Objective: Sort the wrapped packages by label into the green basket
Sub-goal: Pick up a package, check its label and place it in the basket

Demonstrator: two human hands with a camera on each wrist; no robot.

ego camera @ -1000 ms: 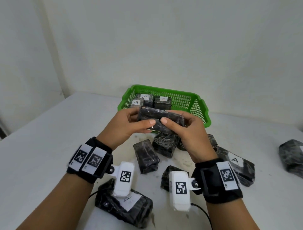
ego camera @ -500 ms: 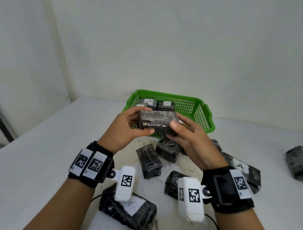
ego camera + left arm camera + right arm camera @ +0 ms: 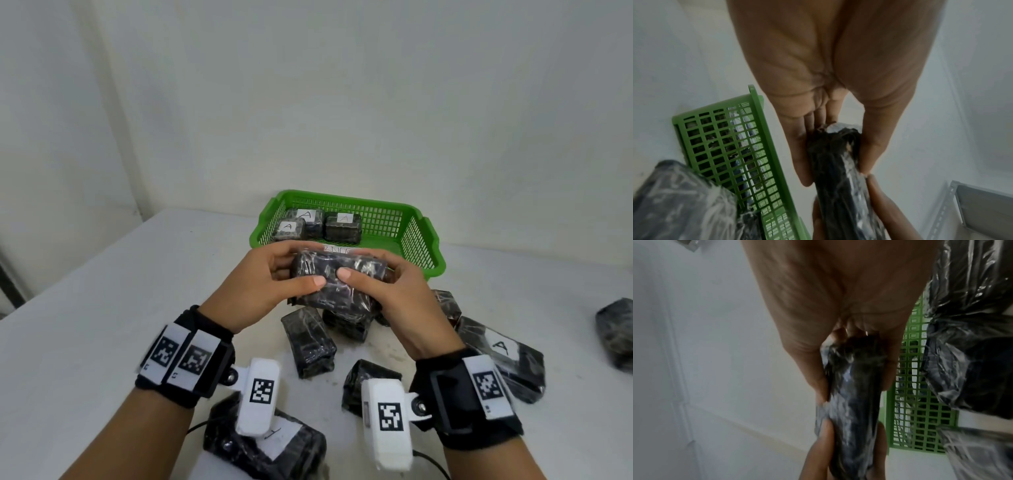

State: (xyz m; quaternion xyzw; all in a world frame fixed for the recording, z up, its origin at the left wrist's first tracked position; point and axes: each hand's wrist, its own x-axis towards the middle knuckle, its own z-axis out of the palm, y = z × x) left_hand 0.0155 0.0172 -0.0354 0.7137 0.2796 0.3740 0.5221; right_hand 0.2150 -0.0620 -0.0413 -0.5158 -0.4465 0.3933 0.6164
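Note:
Both hands hold one black plastic-wrapped package (image 3: 337, 279) in the air just in front of the green basket (image 3: 416, 236). My left hand (image 3: 270, 284) grips its left end, my right hand (image 3: 387, 287) its right end, thumbs on the near face. A strip of white label shows on its far top edge; its writing is unreadable. The left wrist view shows the package (image 3: 836, 170) pinched between fingers and thumb, with the basket (image 3: 729, 146) to the left. The right wrist view shows the package (image 3: 853, 389) and the basket (image 3: 918, 402) behind. Three packages (image 3: 343, 226) labelled A lie in the basket's left part.
Several more black wrapped packages lie on the white table below my hands, such as one (image 3: 308, 342) at centre and one labelled A (image 3: 503, 356) at right. Another (image 3: 616, 329) sits at the far right edge, and a labelled one (image 3: 267, 445) near my left wrist.
The package has been turned in both hands, from its broad face toward me half a second ago to a longer side now. A white label edge now shows on top.

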